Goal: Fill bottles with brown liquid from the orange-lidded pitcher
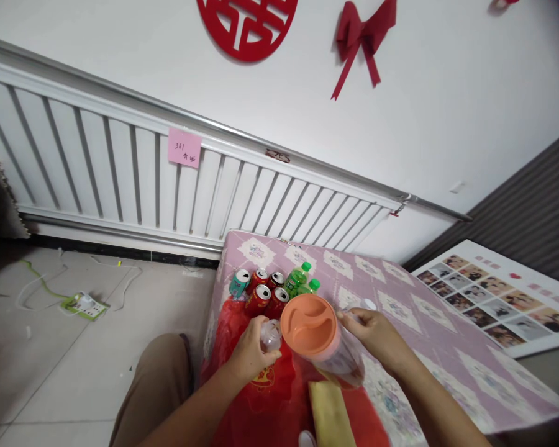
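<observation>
My left hand (251, 354) is closed around a small clear plastic object (271, 335), perhaps a cup or bottle; the fingers partly hide it. Right beside it is a clear plastic jug (349, 363) with an orange lid (310, 323), leaning with its lid toward my left hand. My right hand (370, 332) is closed at the jug's right side, near the lid's edge; its exact hold is partly hidden. Just beyond stand several opened drink cans, red ones (259, 299) and a teal one (239, 284), next to two green bottles (297, 278) with green caps.
A red bag (233, 329) and a yellow cloth-like item (331, 413) lie on the patterned bed surface (354, 267). Behind it runs a white radiator (121, 161) with a pink note (184, 148). A photo board (554, 292) leans at right; a power strip (84, 305) lies on the floor.
</observation>
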The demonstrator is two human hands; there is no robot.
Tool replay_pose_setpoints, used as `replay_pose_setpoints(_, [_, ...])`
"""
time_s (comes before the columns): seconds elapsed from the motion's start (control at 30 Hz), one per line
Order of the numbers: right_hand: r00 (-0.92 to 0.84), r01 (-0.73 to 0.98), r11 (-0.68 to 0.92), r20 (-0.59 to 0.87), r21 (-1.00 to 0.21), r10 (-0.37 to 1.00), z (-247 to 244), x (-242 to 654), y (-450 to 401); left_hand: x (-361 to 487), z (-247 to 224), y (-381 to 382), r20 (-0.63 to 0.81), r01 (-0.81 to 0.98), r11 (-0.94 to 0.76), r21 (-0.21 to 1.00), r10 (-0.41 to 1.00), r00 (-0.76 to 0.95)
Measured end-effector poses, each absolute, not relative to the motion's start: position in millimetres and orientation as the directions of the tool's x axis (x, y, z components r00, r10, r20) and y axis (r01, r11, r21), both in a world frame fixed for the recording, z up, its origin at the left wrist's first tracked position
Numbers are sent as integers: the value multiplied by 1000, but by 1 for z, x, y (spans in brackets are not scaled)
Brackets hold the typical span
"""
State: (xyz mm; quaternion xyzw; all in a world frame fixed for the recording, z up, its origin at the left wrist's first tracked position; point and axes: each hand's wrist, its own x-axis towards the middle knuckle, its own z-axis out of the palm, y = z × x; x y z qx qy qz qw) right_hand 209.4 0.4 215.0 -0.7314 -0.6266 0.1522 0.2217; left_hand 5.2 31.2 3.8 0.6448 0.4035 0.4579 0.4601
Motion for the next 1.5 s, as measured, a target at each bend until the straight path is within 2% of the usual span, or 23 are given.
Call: replay_pose_setpoints(1.5, [121,823,-95,9,-561,993,209,212,3,6,3,31,236,99,-267,959,939,251])
